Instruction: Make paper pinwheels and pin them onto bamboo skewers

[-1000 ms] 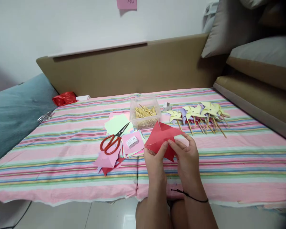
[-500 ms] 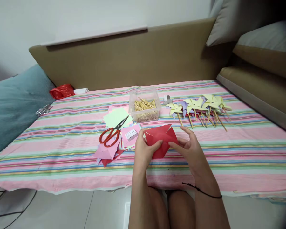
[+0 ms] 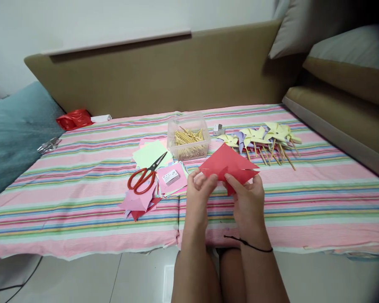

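A red square of paper (image 3: 226,162) with slits cut in from its corners is held up in front of me, one corner pointing away. My left hand (image 3: 198,193) is closed at its near left edge, the thumb against the paper. With its thumb pressed near the paper's middle, my right hand (image 3: 248,200) grips the near right side, the other fingers behind. Left of my hands, red-handled scissors (image 3: 142,180) lie on stacked coloured paper. A small white box (image 3: 171,177) sits on a pink sheet (image 3: 180,182) beside them.
Behind the paper stands a clear plastic box (image 3: 189,152) of wooden sticks (image 3: 189,136). Finished pinwheels (image 3: 254,135) lie at the right, near a small grey-white box (image 3: 219,129). A red plastic bag (image 3: 74,120) rests at the far left on the striped cloth (image 3: 91,168).
The red paper has been turned in my hands, so a corner now points away. My hands have come closer together, the right one shifting left.
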Available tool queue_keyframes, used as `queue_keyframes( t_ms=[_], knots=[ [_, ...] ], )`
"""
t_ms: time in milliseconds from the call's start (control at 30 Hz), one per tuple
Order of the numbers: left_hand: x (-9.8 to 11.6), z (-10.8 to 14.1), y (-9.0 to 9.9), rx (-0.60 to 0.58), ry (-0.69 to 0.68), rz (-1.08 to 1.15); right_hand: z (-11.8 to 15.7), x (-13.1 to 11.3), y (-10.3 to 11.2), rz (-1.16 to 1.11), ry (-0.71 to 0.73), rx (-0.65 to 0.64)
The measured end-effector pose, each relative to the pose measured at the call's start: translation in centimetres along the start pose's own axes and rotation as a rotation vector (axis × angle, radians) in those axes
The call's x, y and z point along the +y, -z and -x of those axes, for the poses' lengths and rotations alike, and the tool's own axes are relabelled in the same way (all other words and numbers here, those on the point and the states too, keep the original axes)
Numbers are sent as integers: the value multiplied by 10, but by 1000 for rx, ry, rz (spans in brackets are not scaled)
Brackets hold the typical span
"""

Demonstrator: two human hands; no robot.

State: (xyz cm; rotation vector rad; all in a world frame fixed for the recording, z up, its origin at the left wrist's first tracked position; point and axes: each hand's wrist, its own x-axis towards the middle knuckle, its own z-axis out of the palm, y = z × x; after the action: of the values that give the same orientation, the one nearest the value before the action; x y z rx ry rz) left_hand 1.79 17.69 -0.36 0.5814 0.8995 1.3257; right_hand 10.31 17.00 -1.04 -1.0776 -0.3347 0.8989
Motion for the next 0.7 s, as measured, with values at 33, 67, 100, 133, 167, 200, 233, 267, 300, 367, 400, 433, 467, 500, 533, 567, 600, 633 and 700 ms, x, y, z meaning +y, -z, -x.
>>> queue_keyframes(
  t_ms=[33, 67, 100, 133, 167, 200, 233, 267, 300, 367, 400, 433, 467, 500, 533, 567, 600, 633, 700],
  knots=[
    [-4, 1, -5, -40, -3, 9, 3, 3, -4, -13, 5, 3],
    [-8, 1, -9, -36, -31, 25, 6, 6, -7, -21, 10, 9],
    [-11, 2, -12, -5, -56, 49, 9, 9, -10, -26, 20, 17],
    [-13, 1, -14, 40, -80, 77, 12, 13, -12, -30, 31, 21],
    [-14, 0, -15, 87, -98, 103, 14, 15, -13, -36, 40, 18],
    [-15, -1, -15, 126, -109, 127, 15, 17, -13, -42, 41, 3],
    [-14, -2, -14, 152, -117, 144, 15, 17, -12, -47, 33, -19],
    [-12, -3, -12, 169, -123, 150, 15, 16, -11, -50, 17, -45],
    [-10, -4, -10, 181, -127, 144, 13, 14, -8, -47, -1, -68],
    [-5, -7, -4, 209, -126, 97, 8, 6, -2, -21, -18, -100],
    [-2, -8, 0, 218, -117, 61, 5, 2, 2, 2, -14, -115],
    [0, -9, 3, 217, -105, 21, 2, -2, 6, 32, -9, -134],
    [1, -10, 6, 207, -95, -26, -2, -4, 10, 65, -11, -161],
    [2, -11, 10, 184, -89, -81, -4, -6, 13, 96, -24, -193],
    [2, -12, 13, 153, -86, -146, -7, -6, 16, 123, -51, -228],
    [3, -13, 16, 117, -84, -217, -9, -5, 19, 145, -86, -262],
    [3, -14, 19, 82, -81, -285, -11, -3, 21, 166, -124, -292],
    [2, -15, 22, 51, -76, -343, -13, 0, 23, 186, -157, -314],
    [2, -15, 25, 1, -61, -418, -15, 6, 26, 227, -185, -329]
  ],
)
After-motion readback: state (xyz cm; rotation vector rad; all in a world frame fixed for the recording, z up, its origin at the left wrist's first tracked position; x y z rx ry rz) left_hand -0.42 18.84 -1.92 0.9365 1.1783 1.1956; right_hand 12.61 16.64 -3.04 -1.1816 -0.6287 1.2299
